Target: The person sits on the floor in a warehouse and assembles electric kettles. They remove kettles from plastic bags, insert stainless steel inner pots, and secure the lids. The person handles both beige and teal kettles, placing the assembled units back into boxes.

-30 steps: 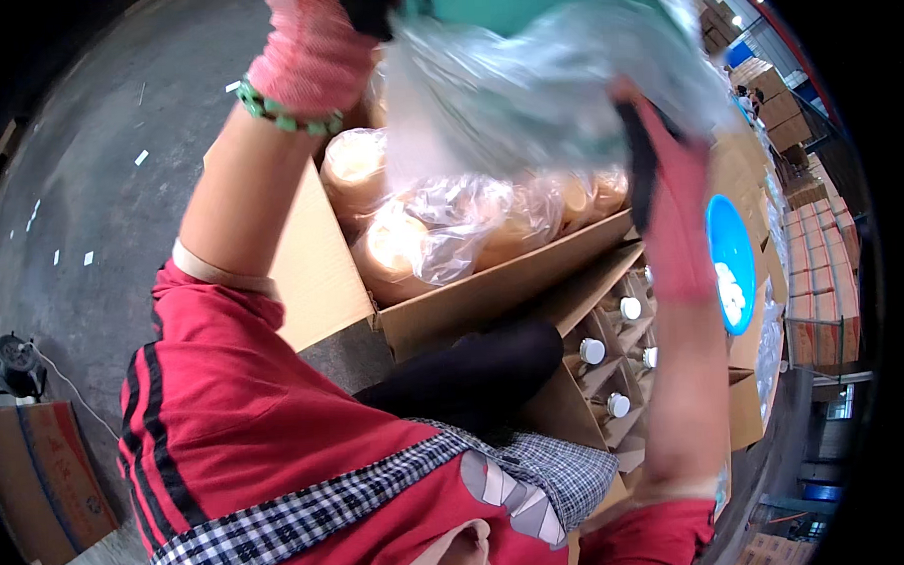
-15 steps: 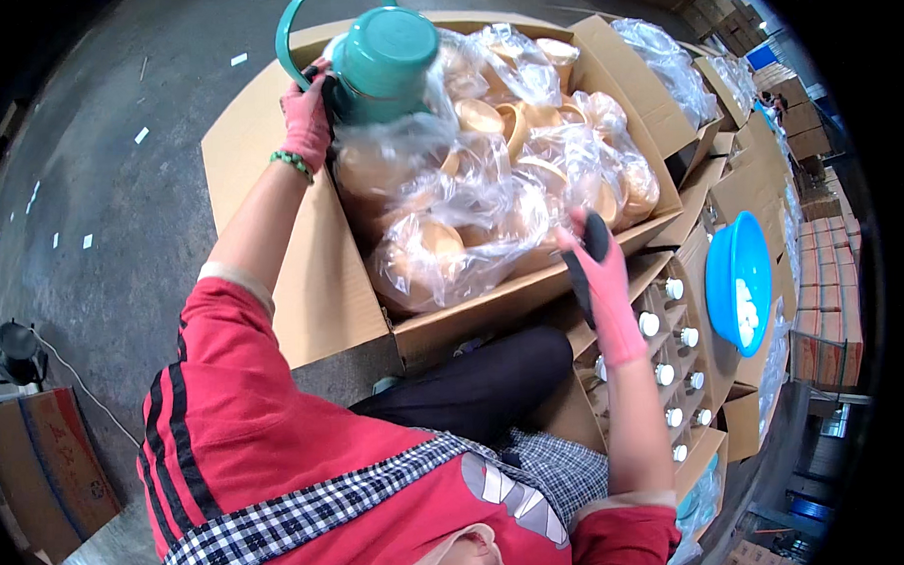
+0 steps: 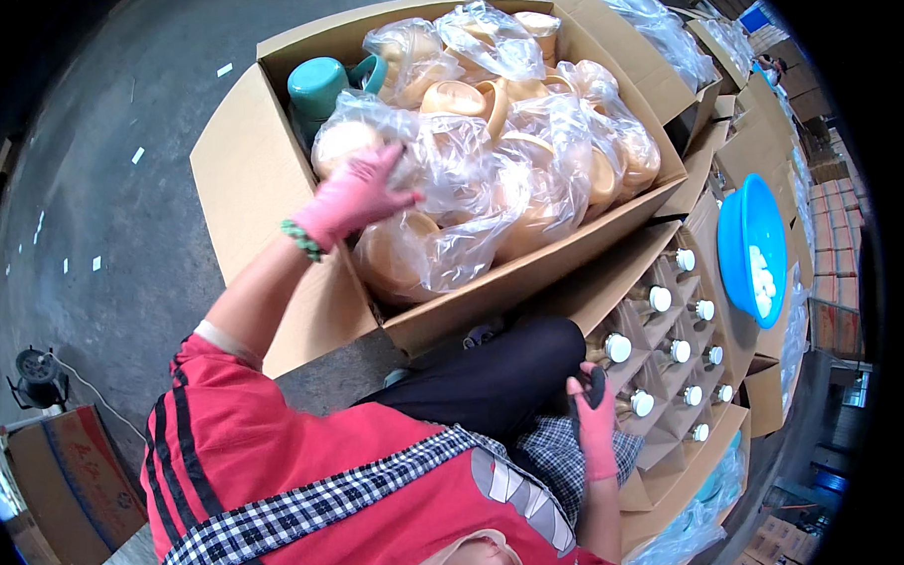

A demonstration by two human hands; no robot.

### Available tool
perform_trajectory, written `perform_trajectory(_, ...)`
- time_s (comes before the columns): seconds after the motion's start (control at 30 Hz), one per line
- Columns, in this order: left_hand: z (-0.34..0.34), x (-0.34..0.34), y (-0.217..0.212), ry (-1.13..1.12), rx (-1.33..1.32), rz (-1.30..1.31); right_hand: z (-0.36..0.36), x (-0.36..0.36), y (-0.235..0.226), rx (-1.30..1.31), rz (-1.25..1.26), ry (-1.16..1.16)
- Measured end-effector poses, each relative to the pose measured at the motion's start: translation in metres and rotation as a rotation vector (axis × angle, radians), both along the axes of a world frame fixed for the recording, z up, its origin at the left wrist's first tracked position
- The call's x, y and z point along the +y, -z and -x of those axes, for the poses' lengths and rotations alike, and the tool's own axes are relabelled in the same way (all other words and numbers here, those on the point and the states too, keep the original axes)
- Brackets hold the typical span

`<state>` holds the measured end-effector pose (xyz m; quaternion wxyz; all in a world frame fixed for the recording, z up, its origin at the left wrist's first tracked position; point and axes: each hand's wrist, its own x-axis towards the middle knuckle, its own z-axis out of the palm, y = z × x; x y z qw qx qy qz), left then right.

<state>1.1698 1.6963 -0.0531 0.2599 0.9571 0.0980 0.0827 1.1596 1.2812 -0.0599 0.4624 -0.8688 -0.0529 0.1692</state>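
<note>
My left hand (image 3: 361, 193), in a pink glove, reaches over a large cardboard box (image 3: 531, 272) with its fingers spread. Beneath it are peach-coloured plastic jugs (image 3: 454, 98) in crumpled clear plastic bags (image 3: 468, 172); whether the fingertips touch the plastic I cannot tell. At the box's far left corner lies a teal plastic jug (image 3: 318, 86) with a loop handle, clear of my hand. My right hand (image 3: 594, 417), in a pink glove with a dark palm, hovers by my knee beside a divided carton of white-capped bottles (image 3: 617, 348). Its thumb stands apart from the fingers, and nothing shows in it.
A blue basin (image 3: 735, 263) holding white caps (image 3: 761, 284) stands right of the bottles. Further boxes with bagged goods (image 3: 653, 36) line the far right. A black round device with a cable (image 3: 39, 377) and a printed carton (image 3: 76, 485) are at the left.
The teal jug has gone from my left hand into the box's far left corner. My left hand has let go and come nearer. My right hand has drawn back toward my knee.
</note>
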Motion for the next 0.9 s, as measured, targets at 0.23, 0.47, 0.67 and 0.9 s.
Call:
perform_trajectory(0.23, 0.000, 0.031, 0.039, -0.196, -0.120, 0.803, 0.010, 0.007, -0.019, -0.369, 0.171, -0.270)
perform_trajectory(0.47, 0.032, -0.031, -0.154, 0.014, -0.416, 1.023, 0.041, -0.018, -0.029, -0.234, 0.094, -0.282)
perform_trajectory(0.67, 0.031, -0.143, -0.263, 0.402, -0.658, 1.094, 0.024, -0.019, -0.075, -0.316, -0.313, -0.021)
perform_trajectory(0.9, 0.055, -0.240, -0.259, 0.563, -0.856, 0.875, 0.000, -0.044, -0.114, -0.807, -0.519, 0.055)
